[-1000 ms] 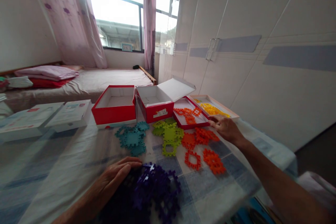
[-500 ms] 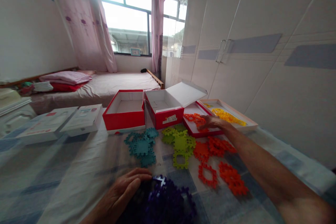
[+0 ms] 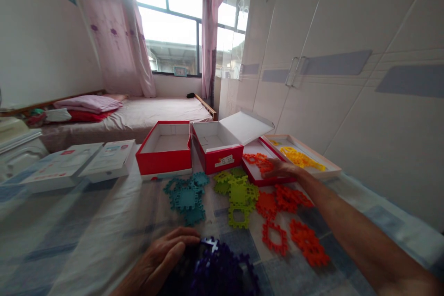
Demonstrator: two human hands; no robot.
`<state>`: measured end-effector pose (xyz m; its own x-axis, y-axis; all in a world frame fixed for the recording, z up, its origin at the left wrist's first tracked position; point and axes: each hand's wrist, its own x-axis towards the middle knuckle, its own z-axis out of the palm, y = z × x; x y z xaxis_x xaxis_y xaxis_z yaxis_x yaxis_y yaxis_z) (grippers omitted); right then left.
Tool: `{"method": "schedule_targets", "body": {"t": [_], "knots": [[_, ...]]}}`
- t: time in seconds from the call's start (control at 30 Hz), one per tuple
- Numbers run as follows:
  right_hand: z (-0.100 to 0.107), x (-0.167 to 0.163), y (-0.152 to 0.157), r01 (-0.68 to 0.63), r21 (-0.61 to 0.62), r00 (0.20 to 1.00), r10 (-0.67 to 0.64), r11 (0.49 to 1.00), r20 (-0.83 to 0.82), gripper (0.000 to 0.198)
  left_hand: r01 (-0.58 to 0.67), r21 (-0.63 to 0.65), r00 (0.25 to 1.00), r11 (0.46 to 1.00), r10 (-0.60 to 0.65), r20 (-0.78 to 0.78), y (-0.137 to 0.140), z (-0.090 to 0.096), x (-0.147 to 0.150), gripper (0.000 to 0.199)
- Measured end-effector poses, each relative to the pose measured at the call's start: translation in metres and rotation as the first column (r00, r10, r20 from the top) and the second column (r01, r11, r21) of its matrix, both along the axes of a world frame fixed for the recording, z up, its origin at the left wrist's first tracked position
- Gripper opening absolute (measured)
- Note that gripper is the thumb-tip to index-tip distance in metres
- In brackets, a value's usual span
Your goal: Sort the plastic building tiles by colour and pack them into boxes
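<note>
My left hand (image 3: 163,254) lies at the near edge of the bed-like surface, fingers stretched out, fingertips touching a heap of dark purple interlocking plastic tiles (image 3: 222,270). My right hand (image 3: 282,169) reaches into a shallow red-rimmed box lid (image 3: 255,179), its fingers and thumb round the edge of an orange interlocking tile (image 3: 259,162) among others there. More orange tiles (image 3: 308,243) lie in front of the lid, below my right forearm. Lime green tiles (image 3: 239,193) sit left of these, and teal tiles (image 3: 186,199) further left.
Two open red boxes, one on the left (image 3: 164,162) and one with a raised lid (image 3: 222,159), stand behind the tiles. A pale tray (image 3: 335,170) holds yellow tiles (image 3: 300,157). Flat white boxes (image 3: 111,159) lie at left. Behind are a bed (image 3: 156,108) and wardrobe (image 3: 347,115).
The view has tilted up slightly, so everything sits a little lower. My right hand has shifted slightly nearer within the lid. My left hand stays beside the purple heap.
</note>
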<state>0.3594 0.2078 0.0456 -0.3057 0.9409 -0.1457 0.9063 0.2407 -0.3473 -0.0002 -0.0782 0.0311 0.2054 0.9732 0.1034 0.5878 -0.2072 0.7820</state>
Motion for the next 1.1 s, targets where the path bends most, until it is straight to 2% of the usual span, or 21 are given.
{"method": "schedule_targets", "body": {"t": [0.27,0.43,0.6,0.73,0.87,1.1], "knots": [[-0.001,0.005,0.009,0.014,0.024,0.991,-0.017,1.000,0.131,0.090,0.026,-0.012,1.000,1.000,-0.025,0.009,0.003,-0.008,-0.004,0.046],[-0.005,0.005,0.012,0.014,0.043,0.994,-0.018,0.999,0.104,0.081,0.006,-0.007,1.000,1.000,-0.006,0.017,0.003,-0.010,-0.004,0.045],[-0.001,-0.001,0.008,0.022,-0.013,0.999,-0.022,1.000,0.045,0.089,-0.004,0.001,1.000,1.000,0.004,-0.006,0.003,-0.012,-0.006,0.044],[0.001,-0.003,0.006,0.063,-0.045,0.997,-0.061,0.997,0.041,0.074,0.016,0.021,1.000,1.000,-0.016,0.013,0.003,-0.009,-0.005,0.044],[0.002,-0.003,-0.002,0.085,0.001,0.996,-0.085,0.996,0.009,0.061,0.022,0.030,0.999,0.999,-0.023,0.027,0.002,-0.006,-0.003,0.044],[0.002,-0.006,-0.019,0.071,0.060,0.986,-0.061,0.996,-0.158,0.040,0.019,0.015,1.000,1.000,-0.019,0.019,0.004,-0.009,-0.004,0.043]]}}
